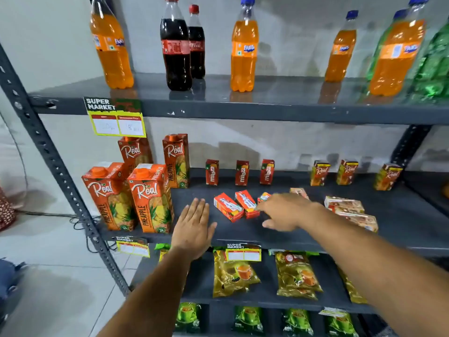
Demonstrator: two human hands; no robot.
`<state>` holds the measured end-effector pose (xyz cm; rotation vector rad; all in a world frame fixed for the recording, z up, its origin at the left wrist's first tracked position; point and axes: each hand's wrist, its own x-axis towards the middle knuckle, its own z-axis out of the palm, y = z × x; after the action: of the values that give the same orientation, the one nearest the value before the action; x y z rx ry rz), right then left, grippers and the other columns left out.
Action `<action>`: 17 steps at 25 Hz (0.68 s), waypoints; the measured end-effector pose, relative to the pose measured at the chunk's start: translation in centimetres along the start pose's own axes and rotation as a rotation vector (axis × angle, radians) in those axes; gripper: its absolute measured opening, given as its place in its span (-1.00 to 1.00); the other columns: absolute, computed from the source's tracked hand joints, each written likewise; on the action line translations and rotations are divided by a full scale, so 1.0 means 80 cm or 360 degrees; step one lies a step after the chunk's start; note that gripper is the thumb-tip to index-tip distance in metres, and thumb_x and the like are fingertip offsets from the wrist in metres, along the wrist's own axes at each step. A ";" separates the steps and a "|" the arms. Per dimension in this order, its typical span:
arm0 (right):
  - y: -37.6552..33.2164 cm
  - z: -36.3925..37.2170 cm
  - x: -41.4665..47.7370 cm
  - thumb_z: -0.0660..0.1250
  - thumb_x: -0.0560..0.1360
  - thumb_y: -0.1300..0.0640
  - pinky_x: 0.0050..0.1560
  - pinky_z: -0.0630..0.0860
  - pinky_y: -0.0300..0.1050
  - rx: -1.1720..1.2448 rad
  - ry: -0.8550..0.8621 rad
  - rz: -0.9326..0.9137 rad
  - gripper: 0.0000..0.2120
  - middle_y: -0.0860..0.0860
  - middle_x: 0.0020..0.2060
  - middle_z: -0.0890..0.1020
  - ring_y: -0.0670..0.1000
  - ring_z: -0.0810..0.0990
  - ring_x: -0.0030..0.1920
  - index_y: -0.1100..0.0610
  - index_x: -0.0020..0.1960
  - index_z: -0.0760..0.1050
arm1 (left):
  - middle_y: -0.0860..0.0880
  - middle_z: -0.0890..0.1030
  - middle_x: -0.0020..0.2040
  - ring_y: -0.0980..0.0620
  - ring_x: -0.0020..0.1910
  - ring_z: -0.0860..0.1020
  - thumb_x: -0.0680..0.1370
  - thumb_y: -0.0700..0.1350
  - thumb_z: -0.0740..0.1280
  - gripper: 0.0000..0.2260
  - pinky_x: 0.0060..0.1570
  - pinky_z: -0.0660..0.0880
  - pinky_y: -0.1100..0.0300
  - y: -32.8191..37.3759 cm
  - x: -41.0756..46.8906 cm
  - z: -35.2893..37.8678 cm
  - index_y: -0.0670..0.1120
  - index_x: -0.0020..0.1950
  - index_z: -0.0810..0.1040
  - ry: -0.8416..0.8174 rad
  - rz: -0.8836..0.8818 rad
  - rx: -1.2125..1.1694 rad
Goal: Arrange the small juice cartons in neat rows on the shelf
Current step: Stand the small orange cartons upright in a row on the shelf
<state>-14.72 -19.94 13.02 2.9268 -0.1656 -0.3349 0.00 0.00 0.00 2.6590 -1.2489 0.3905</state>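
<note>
On the dark middle shelf [401, 222], three small red Maaza cartons [242, 172] stand upright in a row at the back, and three small Real cartons [347, 172] stand further right. Two red cartons [228, 207] lie flat mid-shelf beside a third [263, 197] that my right hand [286, 211] partly covers, fingertips touching the lying cartons. Several pale cartons [345, 205] lie flat behind my right wrist. My left hand [193, 227] hovers flat and empty over the shelf front, left of the lying cartons.
Four tall Real pineapple cartons [150, 198] stand at the shelf's left end. Soda bottles [243, 47] line the upper shelf. Tea packets [233, 273] lie on the shelves below. Price tags [116, 117] hang from shelf edges. A slanted metal upright [60, 176] frames the left side.
</note>
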 end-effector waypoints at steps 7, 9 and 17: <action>-0.022 0.034 0.119 0.31 0.44 -0.17 -0.07 0.50 0.03 0.0461 -0.0109 0.0296 -0.54 0.10 0.13 0.58 0.13 0.55 0.02 0.05 0.24 0.43 | -0.20 0.07 0.56 -0.13 0.54 0.01 0.60 0.15 -0.05 -0.38 0.46 -0.16 0.05 -0.043 0.015 0.075 -0.24 0.52 0.01 -0.0271 -0.0167 -0.0061; -0.031 0.051 0.137 0.32 0.41 -0.20 0.02 0.49 0.06 0.0446 -0.0039 0.0314 -0.50 0.09 0.15 0.59 0.16 0.55 0.09 0.06 0.24 0.43 | -0.20 0.04 0.57 -0.12 0.54 -0.02 0.60 0.16 -0.04 -0.37 0.45 -0.18 0.07 -0.048 0.017 0.081 -0.24 0.52 0.00 -0.0286 -0.0139 -0.0085; -0.049 0.076 0.173 0.43 0.31 -0.11 -0.14 0.45 -0.01 0.0407 0.0255 0.0484 -0.56 0.10 0.03 0.63 0.18 0.57 0.05 0.11 0.08 0.49 | -0.12 -0.13 0.58 -0.02 0.54 -0.20 0.56 0.26 -0.12 -0.30 0.41 -0.31 0.14 -0.067 0.035 0.073 -0.17 0.54 -0.10 -0.0418 0.0089 -0.0056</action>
<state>-2.35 -18.98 3.49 3.0917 -0.6651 -0.0327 6.79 -0.20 -4.93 2.7169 -1.3887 0.0250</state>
